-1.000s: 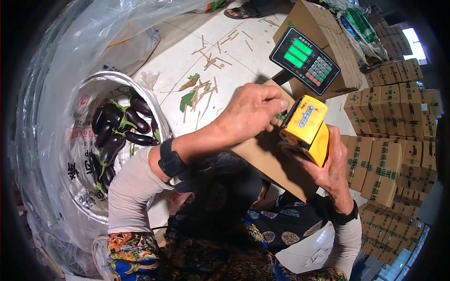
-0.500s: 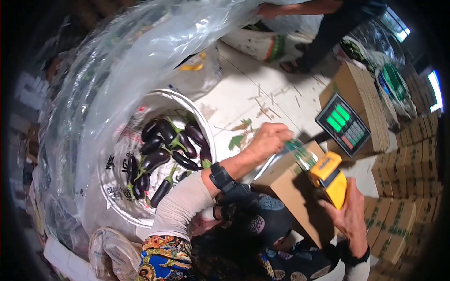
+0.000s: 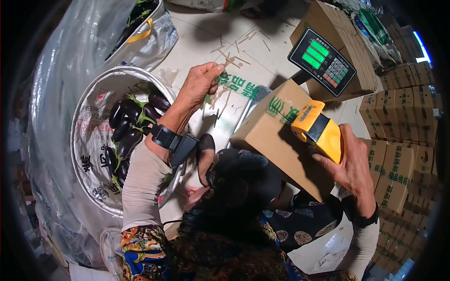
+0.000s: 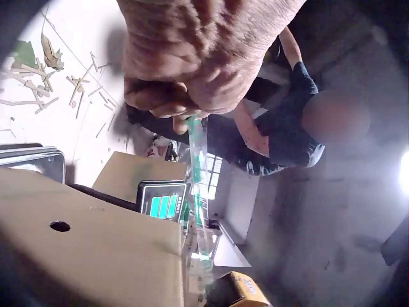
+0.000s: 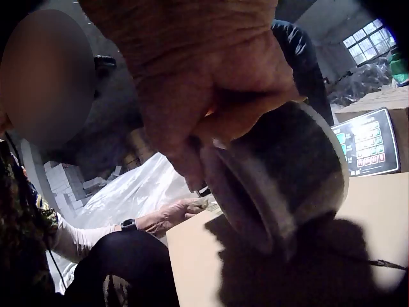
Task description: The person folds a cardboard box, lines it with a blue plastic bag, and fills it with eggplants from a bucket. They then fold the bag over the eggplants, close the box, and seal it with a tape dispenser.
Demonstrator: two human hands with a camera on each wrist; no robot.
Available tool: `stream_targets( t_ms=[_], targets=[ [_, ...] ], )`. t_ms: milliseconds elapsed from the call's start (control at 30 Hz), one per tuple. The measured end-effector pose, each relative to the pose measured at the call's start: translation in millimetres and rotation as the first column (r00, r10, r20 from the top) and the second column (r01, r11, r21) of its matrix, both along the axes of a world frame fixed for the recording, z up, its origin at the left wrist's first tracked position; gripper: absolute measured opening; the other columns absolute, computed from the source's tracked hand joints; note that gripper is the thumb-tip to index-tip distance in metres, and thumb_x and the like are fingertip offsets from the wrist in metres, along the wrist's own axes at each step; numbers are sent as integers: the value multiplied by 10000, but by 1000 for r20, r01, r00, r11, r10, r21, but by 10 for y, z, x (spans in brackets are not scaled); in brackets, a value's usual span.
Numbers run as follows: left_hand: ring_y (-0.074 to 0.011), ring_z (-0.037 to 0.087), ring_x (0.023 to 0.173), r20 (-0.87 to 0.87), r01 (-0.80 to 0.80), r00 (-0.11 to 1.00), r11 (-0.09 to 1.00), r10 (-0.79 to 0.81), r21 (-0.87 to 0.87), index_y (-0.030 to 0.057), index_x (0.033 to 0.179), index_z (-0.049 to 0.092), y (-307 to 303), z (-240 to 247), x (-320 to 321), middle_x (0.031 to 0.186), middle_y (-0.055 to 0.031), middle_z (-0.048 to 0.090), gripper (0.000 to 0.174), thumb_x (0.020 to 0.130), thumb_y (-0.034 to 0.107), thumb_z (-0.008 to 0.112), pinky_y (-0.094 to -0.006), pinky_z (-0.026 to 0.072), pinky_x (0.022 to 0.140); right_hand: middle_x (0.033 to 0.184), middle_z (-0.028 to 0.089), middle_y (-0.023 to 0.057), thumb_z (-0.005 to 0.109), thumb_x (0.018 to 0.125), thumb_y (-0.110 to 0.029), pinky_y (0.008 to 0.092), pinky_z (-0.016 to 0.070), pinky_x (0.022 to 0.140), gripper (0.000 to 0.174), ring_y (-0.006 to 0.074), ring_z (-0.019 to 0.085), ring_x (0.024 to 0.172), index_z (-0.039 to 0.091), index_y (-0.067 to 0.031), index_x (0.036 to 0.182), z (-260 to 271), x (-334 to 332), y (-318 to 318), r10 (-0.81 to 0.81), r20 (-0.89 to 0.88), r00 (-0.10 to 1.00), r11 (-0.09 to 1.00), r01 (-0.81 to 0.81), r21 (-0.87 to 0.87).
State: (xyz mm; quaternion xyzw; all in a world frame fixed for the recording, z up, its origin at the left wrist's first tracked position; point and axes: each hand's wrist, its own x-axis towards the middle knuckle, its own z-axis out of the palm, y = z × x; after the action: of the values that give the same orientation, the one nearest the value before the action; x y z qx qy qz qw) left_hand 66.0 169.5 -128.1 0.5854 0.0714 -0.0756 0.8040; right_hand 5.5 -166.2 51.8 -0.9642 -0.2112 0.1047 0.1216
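My left hand (image 3: 199,86) pinches the free end of a clear packing tape (image 3: 246,90) with green lettering. The tape stretches from those fingers across the box top to a yellow tape dispenser (image 3: 323,133), which my right hand (image 3: 354,161) grips over the box's right side. In the left wrist view the tape (image 4: 199,173) hangs edge-on from the curled fingers. The right wrist view has the tape roll (image 5: 300,166) close over the cardboard. Between my hands is the brown cardboard box (image 3: 276,140), standing in front of a scale display (image 3: 322,62) lit green.
A round tub (image 3: 77,140) lined with a white sack holds several eggplants (image 3: 129,124) at left. Behind the scale stands another carton (image 3: 337,28); packed cartons (image 3: 396,173) are stacked at right. Stem scraps (image 3: 239,44) litter the tiled floor. Another person (image 4: 291,121) is nearby.
My left hand has moved left, away from the dispenser, drawing out a long strip of tape. The right hand keeps its grip on the dispenser over the box. The head view has shifted.
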Motion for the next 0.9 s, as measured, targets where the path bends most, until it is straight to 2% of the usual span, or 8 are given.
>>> stream_targets(
  t_ms=[233, 367, 467, 600, 633, 733, 767, 900],
  targets=[
    [-38, 386, 558, -36, 34, 999, 975, -27, 219, 62, 754, 601, -102, -306, 51, 631, 51, 492, 260, 927, 256, 598, -201, 315, 502, 750, 606, 226, 785, 722, -306, 442, 489, 615, 518, 421, 624, 684, 427, -38, 984, -29, 77, 67, 27, -34, 999, 998, -29, -62],
    [-193, 507, 622, 181, -62, 982, 802, -58, 594, -2, 766, 591, -153, -778, 98, 630, -121, 499, 317, 899, 285, 590, -348, 421, 611, 753, 613, 230, 776, 730, -305, 446, 494, 627, 511, 421, 630, 687, 425, -40, 990, -29, 135, 155, 42, -55, 998, 993, -48, -111],
    [-214, 498, 610, 188, -56, 979, 781, -78, 621, -2, 753, 592, -309, -1058, 54, 643, -142, 522, 332, 900, 295, 580, -346, 420, 610, 750, 615, 231, 776, 727, -306, 449, 494, 631, 513, 427, 627, 686, 426, -39, 991, -33, 162, 191, 69, -41, 997, 989, -73, -126],
    [-310, 553, 615, 176, -19, 979, 807, -105, 590, 10, 782, 593, -635, -1062, -52, 654, -185, 543, 288, 887, 278, 584, -392, 435, 600, 747, 609, 230, 786, 704, -299, 453, 486, 632, 524, 434, 618, 684, 432, -36, 987, -38, 199, 214, 54, -53, 997, 992, -59, -113],
    [-223, 480, 615, 180, -12, 976, 797, -121, 604, -13, 790, 572, -713, -1081, -85, 666, -153, 525, 339, 921, 299, 541, -347, 424, 605, 746, 607, 229, 789, 696, -296, 453, 482, 632, 526, 435, 615, 682, 435, -34, 984, -52, 201, 211, 47, -56, 997, 994, -52, -94],
    [-296, 507, 633, 205, 9, 963, 780, -176, 626, -8, 770, 555, -916, -1127, -174, 690, -186, 551, 353, 934, 302, 520, -385, 431, 608, 754, 605, 229, 796, 674, -290, 449, 474, 632, 525, 431, 610, 689, 447, -33, 970, -47, 199, 222, 9, -78, 997, 995, -17, -96],
    [-387, 550, 692, 231, -2, 950, 733, -212, 680, 17, 852, 541, -943, -1117, -197, 769, -223, 583, 308, 955, 301, 484, -451, 446, 632, 753, 605, 226, 796, 671, -292, 446, 468, 630, 522, 428, 603, 683, 450, -35, 966, -44, 201, 223, 18, -67, 998, 993, -26, -117],
    [-492, 595, 714, 111, 134, 932, 612, -345, 779, -3, 947, 507, -964, -1022, -190, 715, -288, 605, 255, 956, 251, 481, -555, 470, 645, 744, 601, 210, 797, 665, -308, 438, 443, 625, 525, 412, 573, 653, 457, -43, 964, -80, 232, 254, 22, -70, 997, 994, -29, -109]
  ],
)
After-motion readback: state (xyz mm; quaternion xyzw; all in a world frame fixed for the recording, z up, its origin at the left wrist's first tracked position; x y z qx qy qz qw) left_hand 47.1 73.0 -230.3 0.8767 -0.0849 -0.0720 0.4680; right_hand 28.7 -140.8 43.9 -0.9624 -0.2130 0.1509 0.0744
